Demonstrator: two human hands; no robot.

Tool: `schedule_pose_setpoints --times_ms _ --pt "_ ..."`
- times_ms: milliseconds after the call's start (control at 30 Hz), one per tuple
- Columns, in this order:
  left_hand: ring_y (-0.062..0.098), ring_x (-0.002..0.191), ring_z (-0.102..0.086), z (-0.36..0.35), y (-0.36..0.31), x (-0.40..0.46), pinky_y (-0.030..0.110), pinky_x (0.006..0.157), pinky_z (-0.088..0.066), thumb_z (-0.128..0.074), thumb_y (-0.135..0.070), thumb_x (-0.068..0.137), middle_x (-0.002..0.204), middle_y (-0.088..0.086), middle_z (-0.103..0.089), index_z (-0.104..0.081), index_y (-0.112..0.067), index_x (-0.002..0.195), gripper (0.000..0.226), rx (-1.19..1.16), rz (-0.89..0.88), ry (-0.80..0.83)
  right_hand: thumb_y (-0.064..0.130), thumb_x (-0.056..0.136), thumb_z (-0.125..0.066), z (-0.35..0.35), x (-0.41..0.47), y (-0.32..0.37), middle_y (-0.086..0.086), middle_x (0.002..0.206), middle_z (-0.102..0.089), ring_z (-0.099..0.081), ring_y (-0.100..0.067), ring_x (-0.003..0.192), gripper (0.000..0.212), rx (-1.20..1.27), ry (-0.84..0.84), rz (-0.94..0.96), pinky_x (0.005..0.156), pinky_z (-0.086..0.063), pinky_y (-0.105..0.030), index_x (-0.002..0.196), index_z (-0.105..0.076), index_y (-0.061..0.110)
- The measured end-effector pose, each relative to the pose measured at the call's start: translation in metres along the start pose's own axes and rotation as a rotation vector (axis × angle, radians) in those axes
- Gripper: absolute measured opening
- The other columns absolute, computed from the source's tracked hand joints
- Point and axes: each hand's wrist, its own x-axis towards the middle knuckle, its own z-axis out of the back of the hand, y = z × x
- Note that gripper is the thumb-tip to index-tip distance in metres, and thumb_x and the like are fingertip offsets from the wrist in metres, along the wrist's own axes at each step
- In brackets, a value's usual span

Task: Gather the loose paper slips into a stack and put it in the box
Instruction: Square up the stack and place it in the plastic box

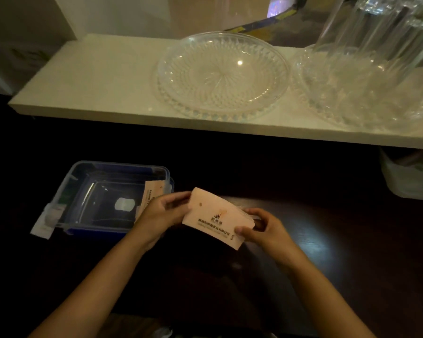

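Observation:
Both hands hold a stack of pale pink paper slips (213, 215) with printed text, tilted above the dark table. My left hand (161, 213) grips its left edge, and my right hand (261, 228) pinches its right end. To the left sits a clear plastic box (83, 181) with blue rim and clips, open on top. Another printed slip (150, 193) leans at the box's right side, partly hidden behind my left hand.
A white shelf (95, 76) runs across above the table and carries a cut-glass dish (220, 74), a second glass dish (362, 93) and tall glassware (381, 28). A white container (410, 179) sits under the shelf at far right.

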Motion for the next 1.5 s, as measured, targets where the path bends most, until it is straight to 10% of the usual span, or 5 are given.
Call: schedule_pose_setpoints --times_ms 100,467,733,1200,1500 --pt "0.012 0.086 -0.068 0.019 -0.008 -0.028 0.018 0.067 -0.056 -0.063 -0.010 0.076 0.097 0.004 -0.071 -0.059 -0.013 0.114 0.038 -0.199 -0.062 -0.281 0.003 0.076 -0.069 -0.040 0.006 0.016 -0.008 0.092 -0.073 -0.072 -0.016 0.080 0.029 0.130 0.158 -0.033 0.060 -0.056 -0.020 0.099 -0.058 0.017" --pt "0.017 0.080 -0.070 0.029 0.000 -0.062 0.028 0.062 -0.057 -0.062 -0.023 0.068 0.085 0.006 -0.073 -0.062 -0.015 0.097 0.030 -0.463 -0.058 -0.386 0.020 0.075 -0.071 -0.117 0.008 0.021 -0.009 0.098 -0.071 -0.071 -0.021 0.086 0.034 0.225 0.205 -0.092 0.083 -0.057 -0.041 0.104 -0.053 0.014" --pt "0.016 0.069 -0.069 0.119 -0.009 -0.042 0.030 0.053 -0.056 -0.052 -0.014 0.086 0.068 -0.002 -0.074 -0.064 -0.020 0.087 0.013 -0.325 0.032 -0.497 0.027 0.076 -0.072 -0.204 0.037 0.035 -0.004 0.097 -0.069 -0.071 -0.010 0.074 0.035 0.125 0.244 -0.247 0.052 -0.053 -0.018 0.104 -0.054 0.014" --pt "0.028 0.105 -0.058 0.231 0.028 0.027 0.051 0.095 -0.046 -0.061 -0.019 0.082 0.105 0.012 -0.066 -0.056 -0.009 0.107 0.027 -0.052 0.412 -0.292 0.021 0.088 -0.057 -0.305 0.104 0.019 -0.008 0.123 -0.059 -0.060 -0.017 0.103 0.043 -0.372 -0.045 -0.280 0.081 -0.048 -0.027 0.128 -0.043 0.013" --pt "0.026 0.108 -0.056 0.222 0.033 0.047 0.049 0.100 -0.042 -0.055 -0.017 0.086 0.108 0.011 -0.064 -0.053 -0.007 0.111 0.028 0.016 0.556 -0.156 0.017 0.094 -0.046 -0.309 0.117 0.027 -0.012 0.134 -0.051 -0.050 -0.026 0.121 0.037 -0.645 0.052 -0.393 0.099 -0.042 -0.037 0.129 -0.038 0.010"
